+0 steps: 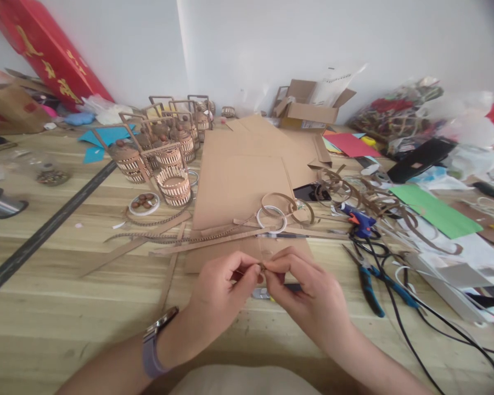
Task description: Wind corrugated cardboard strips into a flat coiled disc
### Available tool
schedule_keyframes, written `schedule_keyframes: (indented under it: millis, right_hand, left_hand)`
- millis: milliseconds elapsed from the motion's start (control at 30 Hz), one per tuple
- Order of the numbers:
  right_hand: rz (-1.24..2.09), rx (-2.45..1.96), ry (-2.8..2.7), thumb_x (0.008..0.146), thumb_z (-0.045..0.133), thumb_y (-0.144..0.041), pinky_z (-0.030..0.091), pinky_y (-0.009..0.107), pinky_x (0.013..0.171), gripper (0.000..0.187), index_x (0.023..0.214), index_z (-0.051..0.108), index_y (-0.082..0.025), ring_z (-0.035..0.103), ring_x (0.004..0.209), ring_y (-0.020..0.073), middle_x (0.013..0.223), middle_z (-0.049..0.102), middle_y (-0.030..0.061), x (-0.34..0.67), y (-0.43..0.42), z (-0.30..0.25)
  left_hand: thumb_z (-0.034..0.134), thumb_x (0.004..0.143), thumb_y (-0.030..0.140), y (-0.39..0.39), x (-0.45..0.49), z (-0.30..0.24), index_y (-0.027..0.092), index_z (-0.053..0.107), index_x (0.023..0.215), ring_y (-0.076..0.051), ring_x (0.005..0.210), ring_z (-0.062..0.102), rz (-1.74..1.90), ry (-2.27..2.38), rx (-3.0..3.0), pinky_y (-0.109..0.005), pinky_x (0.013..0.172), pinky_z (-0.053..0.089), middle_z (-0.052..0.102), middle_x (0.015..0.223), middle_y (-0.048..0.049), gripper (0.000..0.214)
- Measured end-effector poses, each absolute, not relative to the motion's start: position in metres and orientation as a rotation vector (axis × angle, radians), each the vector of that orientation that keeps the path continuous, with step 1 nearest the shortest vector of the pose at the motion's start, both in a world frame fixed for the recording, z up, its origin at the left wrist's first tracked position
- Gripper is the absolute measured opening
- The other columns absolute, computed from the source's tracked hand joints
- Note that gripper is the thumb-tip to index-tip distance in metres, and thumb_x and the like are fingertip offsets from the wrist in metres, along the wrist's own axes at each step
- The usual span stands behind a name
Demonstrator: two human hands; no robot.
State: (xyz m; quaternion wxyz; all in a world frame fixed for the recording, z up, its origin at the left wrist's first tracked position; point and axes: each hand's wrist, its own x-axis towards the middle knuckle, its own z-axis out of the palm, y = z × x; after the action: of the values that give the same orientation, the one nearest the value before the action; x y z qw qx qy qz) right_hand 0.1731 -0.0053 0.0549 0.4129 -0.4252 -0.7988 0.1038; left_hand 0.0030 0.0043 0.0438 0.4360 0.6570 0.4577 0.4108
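Both hands meet low over the near edge of the layered flat brown cardboard sheets (242, 192), the left hand (222, 285) and the right hand (308, 285) each with thumb and index finger closed in a fingertip pinch on a tiny brownish piece (262, 266) between them. The fingers hide most of it, so its shape and material cannot be told. Such a fine two-sided grip probably suits something too small for the palms, and holding it in front of the body likely keeps it easy to see. A silver-and-dark tool (262, 293), perhaps a knife, lies partly hidden beneath the hands. Just beyond them, a white ring (272, 231) and long thin brown strips (214, 238) lie across the cardboard, crowding the space ahead. To the right on the pale wooden tabletop (45, 334), a blue glue gun (359, 220), blue-handled pliers (369, 288) and looping black cables (389, 307) could hamper a sideways reach, with tangled curled brown bands (341, 186) farther back. To the left stand small light-and-dark slatted baskets (175, 187), near a white round dish (144, 213) of round brown beads (144, 201), well clear of the fingers.
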Motion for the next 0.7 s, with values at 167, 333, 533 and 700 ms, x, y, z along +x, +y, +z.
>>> schedule_keyframes:
  millis: [167,333,533,700]
  right_hand:
    - [0.005,-0.999,-2.053,0.093,0.053,-0.008,0.051,0.024,0.06,0.012,0.088,0.058,-0.019,0.062,0.066,0.0138,0.073,0.063,0.0026,0.172,-0.005,0.05]
    - [-0.185,-0.908,-2.169,0.097,0.048,-0.01,0.052,0.029,0.06,0.015,0.097,0.061,-0.018,0.059,0.064,0.0159,0.073,0.063,0.0037,0.17,-0.005,0.049]
    - [-0.171,-0.871,-2.257,0.1,0.045,-0.011,0.055,0.032,0.065,0.017,0.106,0.061,-0.013,0.061,0.068,0.0178,0.079,0.066,0.0072,0.174,-0.006,0.047]
    - [-0.148,-0.863,-2.204,0.098,0.048,-0.01,0.057,0.033,0.067,0.017,0.108,0.061,-0.013,0.062,0.068,0.0173,0.085,0.069,0.009,0.171,-0.008,0.049]
  left_hand:
    - [0.051,0.09,0.028,0.004,0.003,0.048,0.017,0.065,0.073,-0.012,0.059,0.063,0.888,1.086,1.502,-0.018,0.054,0.048,0.069,0.064,-0.0002,0.024]
    - [0.051,0.09,0.03,0.0,0.001,0.046,0.017,0.064,0.072,-0.012,0.057,0.059,0.885,1.085,1.478,-0.018,0.053,0.046,0.066,0.063,0.0007,0.025]
    - [0.054,0.089,0.029,0.002,0.0,0.046,0.018,0.065,0.074,-0.013,0.06,0.062,0.895,1.063,1.452,-0.02,0.056,0.049,0.069,0.066,-0.0003,0.022]
    - [0.054,0.086,0.028,0.002,-0.002,0.055,0.018,0.067,0.074,-0.013,0.059,0.063,0.901,1.104,1.494,-0.019,0.055,0.049,0.07,0.065,-0.0007,0.02]
